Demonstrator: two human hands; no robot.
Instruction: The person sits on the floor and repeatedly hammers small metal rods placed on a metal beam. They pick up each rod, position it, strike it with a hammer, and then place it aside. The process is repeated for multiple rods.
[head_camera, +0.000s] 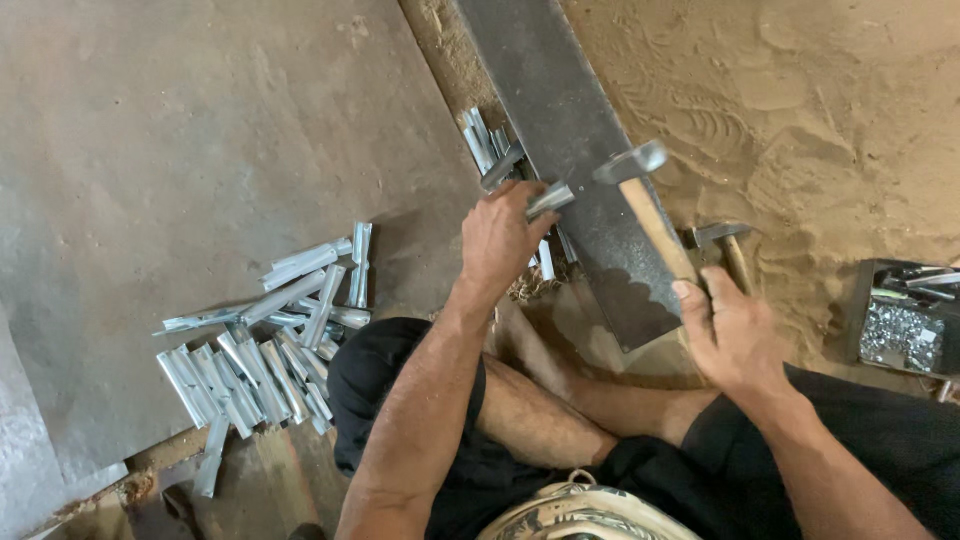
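Observation:
My left hand (503, 238) grips a short shiny metal strip (551, 199) and holds its end on a dark steel bar (570, 130) that runs diagonally across the sandy ground. My right hand (727, 335) is closed around the wooden handle of a hammer (652, 220). The hammer's metal head (630, 162) hangs just above the bar, a little to the right of the strip. I sit on the ground with bare knees between my arms.
A pile of several shiny metal strips (270, 340) lies on a grey sheet (180, 150) to the left. More strips (485, 140) rest beside the bar. A second hammer (722, 240) lies on the sand, and a dark box of small metal parts (905, 320) stands at the right.

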